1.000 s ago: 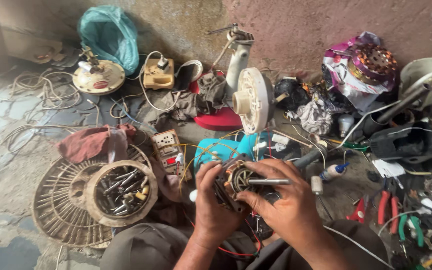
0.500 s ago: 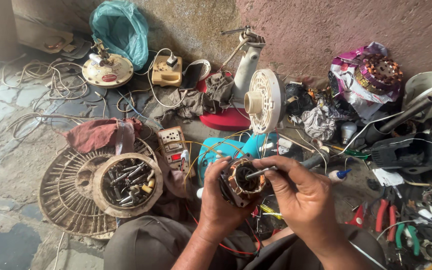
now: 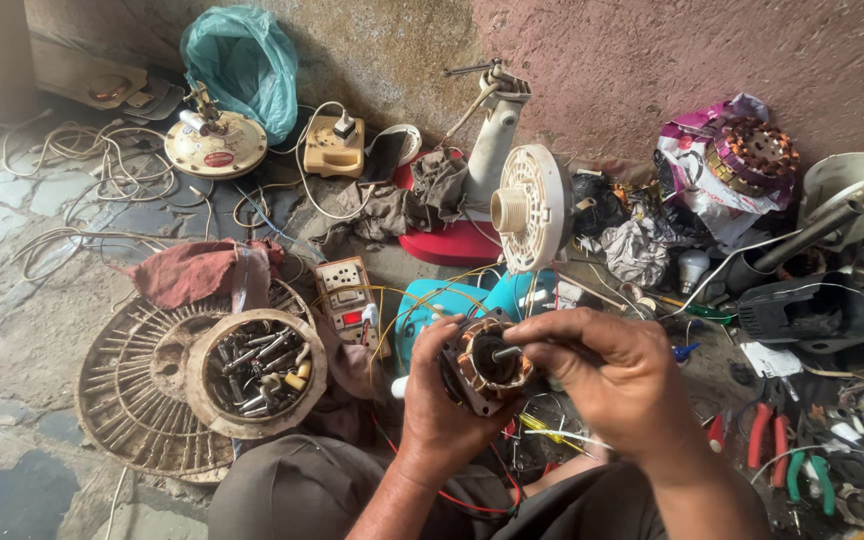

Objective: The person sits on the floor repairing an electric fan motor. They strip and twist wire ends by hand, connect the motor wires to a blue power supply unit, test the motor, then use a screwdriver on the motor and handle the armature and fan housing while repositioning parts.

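Note:
My left hand [image 3: 439, 408] grips a small fan motor stator [image 3: 485, 364] with copper windings, held up over my lap. My right hand [image 3: 602, 380] pinches a thin metal tool or shaft [image 3: 514, 350] whose tip goes into the stator's central hole. Thin yellow and red wires [image 3: 542, 430] hang under the motor. A turquoise fan housing [image 3: 432, 305] lies on the ground just behind the motor.
A round bowl of screws and small parts [image 3: 257, 370] rests on a fan grille [image 3: 137, 395] at left. A white fan body [image 3: 527, 205], a yellowish switch box [image 3: 332, 148], cables, rags and a green bag [image 3: 242, 60] lie behind. Pliers [image 3: 782, 455] and parts crowd the right.
The view has shifted so the motor sits lower and more central. My right hand has moved the thin tool further into the stator's centre; my left hand keeps its grip.

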